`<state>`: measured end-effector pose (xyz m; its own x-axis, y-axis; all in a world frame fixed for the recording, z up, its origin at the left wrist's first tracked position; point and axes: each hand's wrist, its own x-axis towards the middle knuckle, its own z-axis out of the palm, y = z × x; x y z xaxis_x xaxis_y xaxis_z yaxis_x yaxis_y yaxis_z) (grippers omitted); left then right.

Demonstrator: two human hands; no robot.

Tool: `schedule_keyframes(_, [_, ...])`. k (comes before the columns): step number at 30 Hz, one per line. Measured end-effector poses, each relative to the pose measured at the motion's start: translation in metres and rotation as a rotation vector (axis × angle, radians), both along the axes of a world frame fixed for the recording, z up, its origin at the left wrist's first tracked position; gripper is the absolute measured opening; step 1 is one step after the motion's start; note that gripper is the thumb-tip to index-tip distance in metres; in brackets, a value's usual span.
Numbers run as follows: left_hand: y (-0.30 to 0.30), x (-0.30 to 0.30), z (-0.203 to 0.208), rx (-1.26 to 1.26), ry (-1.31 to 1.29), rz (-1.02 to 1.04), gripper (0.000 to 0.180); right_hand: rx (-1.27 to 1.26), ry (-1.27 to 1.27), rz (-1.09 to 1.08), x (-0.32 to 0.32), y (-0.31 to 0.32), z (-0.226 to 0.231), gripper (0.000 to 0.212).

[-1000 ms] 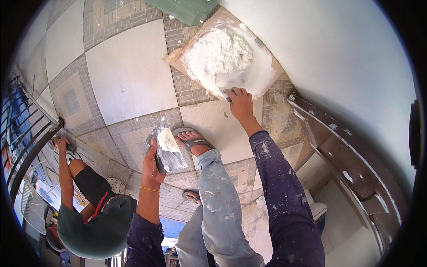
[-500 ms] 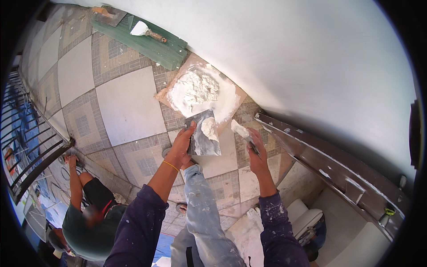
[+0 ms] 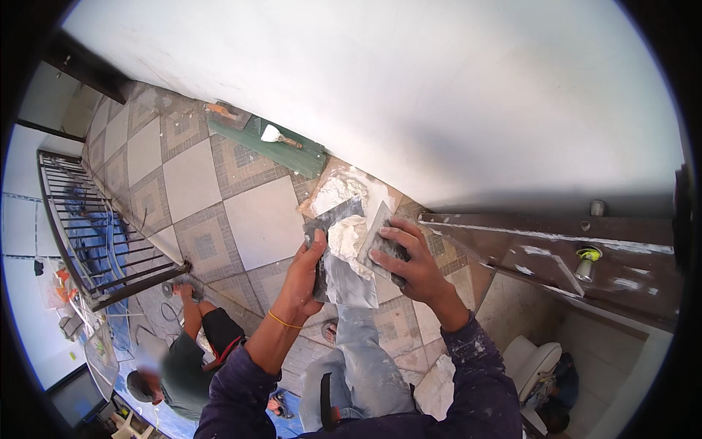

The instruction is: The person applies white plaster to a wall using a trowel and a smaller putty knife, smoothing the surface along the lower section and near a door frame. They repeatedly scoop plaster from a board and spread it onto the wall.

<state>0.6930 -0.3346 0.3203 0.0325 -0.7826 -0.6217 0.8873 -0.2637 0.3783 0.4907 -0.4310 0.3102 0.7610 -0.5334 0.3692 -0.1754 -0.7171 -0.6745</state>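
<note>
A: Left hand (image 3: 303,274)?

B: Closed around the edge of a flat metal plaster board (image 3: 344,274), thumb on top near its upper corner, fingers wrapped under. Held up in front of the body, above the tiled floor (image 3: 256,219).

A: What's on the board?

B: A lump of white plaster (image 3: 347,241), sitting on the upper half. The lower part of the board is smeared grey.

A: Right hand (image 3: 409,263)?

B: Gripping a trowel (image 3: 380,238), fingers curled over its back, pressed on it. The blade edge meets the plaster lump from the right side. Can't see the handle, the hand covers it.

A: Hands touching each other?

B: No, apart, with the plaster between them. Both are tight on their tools.

A: Below the tools?

B: A pile of white plaster on a brown sheet (image 3: 344,190) on the floor, against the white wall (image 3: 409,95). Left of it lies a green board (image 3: 281,143) with a small scraper (image 3: 278,135) on top.

A: Anything else?

B: The person's grey trouser leg (image 3: 362,358) and purple sleeves (image 3: 475,388), paint-spattered. Another person (image 3: 183,351) crouches lower left in a dark green shirt, one hand down on the tiles near a black metal railing (image 3: 95,241). On the right, a dark brown door frame (image 3: 556,249) with white splashes. Lower right, a white toilet (image 3: 534,362).
</note>
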Motion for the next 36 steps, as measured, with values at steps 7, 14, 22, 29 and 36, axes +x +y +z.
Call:
schedule_keyframes(7, [0.114,-0.013,0.142,-0.171,-0.077,0.236,0.049,0.495,-0.131,-0.198,-0.009,0.100,0.114,0.039])
schedule_keyframes(14, [0.234,-0.050,0.255,-0.249,-0.074,0.594,0.050,-0.638,-0.389,-0.228,0.011,0.250,0.162,0.022])
schedule_keyframes(22, [0.374,-0.033,0.308,-0.379,-0.173,0.965,0.038,0.040,-0.134,0.525,0.112,0.295,0.229,0.046])
schedule_keyframes(29, [0.413,-0.041,0.305,-0.428,-0.163,1.393,0.037,0.149,-0.604,1.028,0.176,0.356,0.233,0.053])
schedule_keyframes(36, [0.447,-0.097,0.270,-0.322,-0.370,1.820,0.045,0.297,0.250,1.556,0.221,0.374,0.220,0.045])
